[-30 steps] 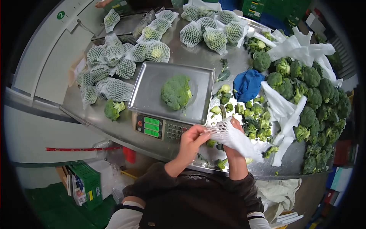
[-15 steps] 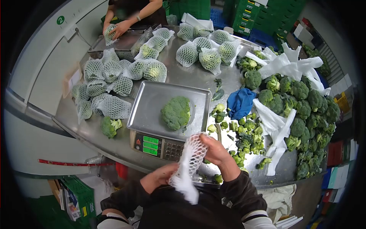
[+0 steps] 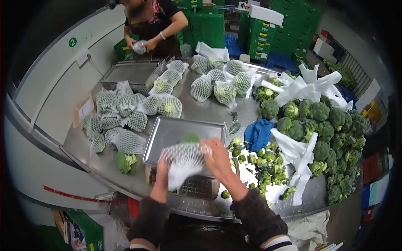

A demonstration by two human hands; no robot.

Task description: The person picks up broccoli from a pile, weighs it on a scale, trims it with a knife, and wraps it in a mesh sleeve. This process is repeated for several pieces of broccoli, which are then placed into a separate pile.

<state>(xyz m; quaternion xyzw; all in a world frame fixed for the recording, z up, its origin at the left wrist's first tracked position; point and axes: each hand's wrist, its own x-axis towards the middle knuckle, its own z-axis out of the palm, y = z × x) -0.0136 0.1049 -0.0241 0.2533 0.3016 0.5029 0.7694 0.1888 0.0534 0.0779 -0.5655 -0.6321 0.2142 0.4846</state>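
Observation:
A white foam net (image 3: 182, 165), blurred by motion, is stretched wide between my two hands. On its left side my left hand (image 3: 161, 179) grips the edge, while my right hand (image 3: 219, 162) pinches the opposite edge near the top. Behind the net a small part of a broccoli head (image 3: 191, 137) shows; the rest is hidden. Both hands are over the near part of the scale's metal tray (image 3: 167, 130). The scale's keypad (image 3: 197, 187) is partly covered, and its display is out of sight.
Netted broccoli (image 3: 125, 100) lies at the left, with a bare head (image 3: 124, 161) in front. More netted heads (image 3: 225, 93) sit at the back. Right are a blue cloth (image 3: 258, 134), trimmings (image 3: 268, 167), loose nets (image 3: 299, 146) and piled broccoli (image 3: 335, 142). A person (image 3: 155, 29) stands across the table.
My hands have moved up and forward, spreading the net over the broccoli on the scale. The view has tilted up. The person opposite has lifted a netted item off the far tray.

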